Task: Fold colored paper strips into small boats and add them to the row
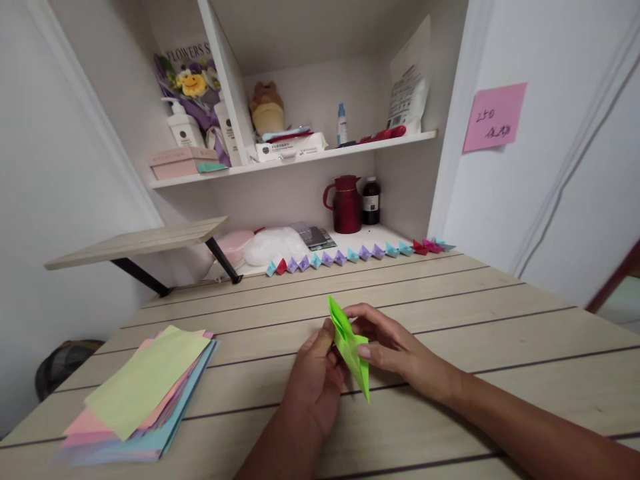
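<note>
A bright green folded paper (349,345) stands on edge above the wooden table (450,300), pinched from both sides. My left hand (316,381) grips its left side with the fingers closed on it. My right hand (387,343) holds the right side, thumb and fingers pressed on the fold. A stack of coloured paper sheets (143,393), with a pale green sheet on top, lies at the near left of the table, apart from both hands.
A row of small folded paper boats (350,255) lines the far table edge. Behind it are a red jug (346,203), a dark bottle (371,200) and shelves with bottles and boxes. A small raised wooden shelf (140,243) juts out at left. A pink note (494,117) sticks to the wall.
</note>
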`<move>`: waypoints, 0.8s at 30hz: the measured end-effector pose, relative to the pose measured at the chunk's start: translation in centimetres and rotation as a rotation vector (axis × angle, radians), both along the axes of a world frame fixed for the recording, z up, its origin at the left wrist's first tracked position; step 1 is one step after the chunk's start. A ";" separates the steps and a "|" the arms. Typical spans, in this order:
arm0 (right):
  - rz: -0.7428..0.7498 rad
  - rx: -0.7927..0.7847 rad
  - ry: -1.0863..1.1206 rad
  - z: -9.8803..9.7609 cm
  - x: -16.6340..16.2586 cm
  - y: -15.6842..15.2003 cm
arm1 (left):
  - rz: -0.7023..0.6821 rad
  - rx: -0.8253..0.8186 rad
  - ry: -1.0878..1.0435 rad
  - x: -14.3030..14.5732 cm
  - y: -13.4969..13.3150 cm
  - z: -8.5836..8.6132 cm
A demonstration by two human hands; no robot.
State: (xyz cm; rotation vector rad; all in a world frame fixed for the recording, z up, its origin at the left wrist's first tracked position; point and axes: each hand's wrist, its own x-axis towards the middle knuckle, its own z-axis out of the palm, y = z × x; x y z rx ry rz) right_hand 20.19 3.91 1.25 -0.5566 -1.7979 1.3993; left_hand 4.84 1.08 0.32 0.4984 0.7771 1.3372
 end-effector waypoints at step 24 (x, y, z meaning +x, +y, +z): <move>-0.223 0.230 -0.167 0.7 -0.1 0.2 | 0.106 0.078 0.071 0.9 -0.3 0.2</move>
